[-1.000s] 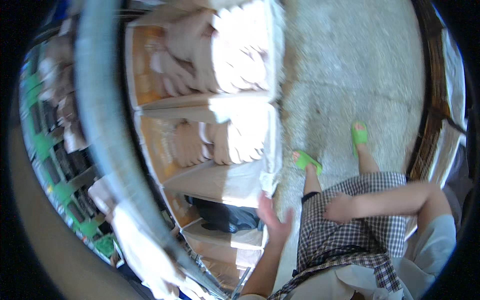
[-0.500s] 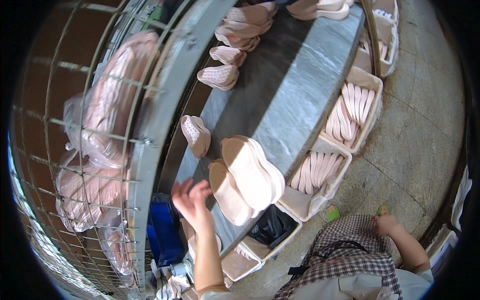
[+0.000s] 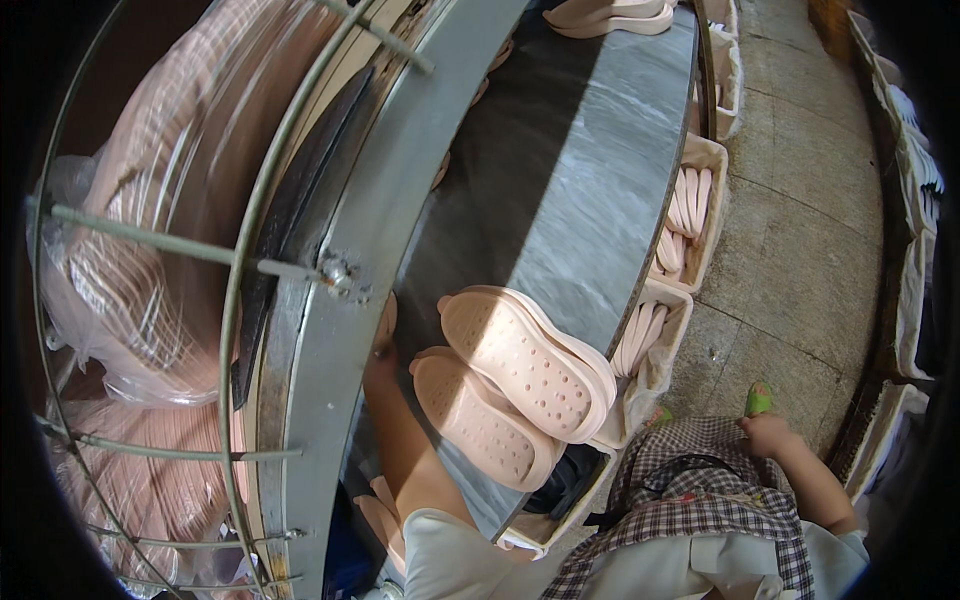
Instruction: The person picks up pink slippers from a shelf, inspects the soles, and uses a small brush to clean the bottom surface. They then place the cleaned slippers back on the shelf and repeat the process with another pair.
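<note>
My left arm reaches forward past the grey metal frame, and my left hand (image 3: 381, 354) is mostly hidden behind the frame's edge. Right at that hand shows a small part of a pink foam shoe piece (image 3: 388, 318); whether the fingers hold it is hidden. Beside my forearm, two pale pink foam soles with dotted footbeds, a front one (image 3: 480, 425) and a stacked one (image 3: 530, 370), lie overlapping on the grey marbled work surface (image 3: 600, 150). My right hand (image 3: 768, 435) hangs low beside the checked apron (image 3: 690, 490), its fingers curled; what is inside them cannot be seen.
Wire mesh (image 3: 235, 300) and the metal frame (image 3: 350, 400) stand close on the left, with pink pieces in clear plastic bags (image 3: 190, 220) behind. Lined bins of pink straps (image 3: 690, 215) line the surface's right edge. More pink soles (image 3: 610, 15) lie at the far end.
My left hand has gone from open above the surface to forward behind the frame. The view has moved closer to the frame and mesh. My right hand stays low by the apron.
</note>
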The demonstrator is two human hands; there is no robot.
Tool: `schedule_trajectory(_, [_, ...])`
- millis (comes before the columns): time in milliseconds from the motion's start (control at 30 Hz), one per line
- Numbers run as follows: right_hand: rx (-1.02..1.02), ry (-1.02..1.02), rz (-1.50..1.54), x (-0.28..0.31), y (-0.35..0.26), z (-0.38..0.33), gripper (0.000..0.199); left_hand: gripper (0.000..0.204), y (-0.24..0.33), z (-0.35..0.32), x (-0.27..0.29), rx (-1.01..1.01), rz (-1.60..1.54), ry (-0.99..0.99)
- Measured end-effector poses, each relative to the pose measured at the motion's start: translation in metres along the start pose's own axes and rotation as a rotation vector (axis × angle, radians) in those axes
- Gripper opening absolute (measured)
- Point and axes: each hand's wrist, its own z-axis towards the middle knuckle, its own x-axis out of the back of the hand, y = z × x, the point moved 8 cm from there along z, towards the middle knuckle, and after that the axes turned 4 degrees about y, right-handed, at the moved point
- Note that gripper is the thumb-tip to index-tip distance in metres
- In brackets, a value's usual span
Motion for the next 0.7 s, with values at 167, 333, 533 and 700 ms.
schedule_trajectory(167, [0.083,0.105,0.072,0.029,-0.018,0.001,0.036,0.034,0.037,-0.026,-0.055,0.321,-0.912,0.073])
schedule_trajectory(333, [0.392,0.530,0.389,0.137,-0.055,0.002,0.042,0.036,0.170,-0.207,-0.196,0.454,-0.799,-0.132])
schedule_trajectory(533, [0.673,0.225,1.484,0.223,-0.112,-0.016,0.069,0.059,0.222,-0.402,-0.369,0.643,-0.609,-0.385])
schedule_trajectory(700, [0.755,-0.128,2.198,0.234,-0.087,-0.044,0.081,0.067,0.176,-0.495,-0.474,0.707,-0.396,-0.595])
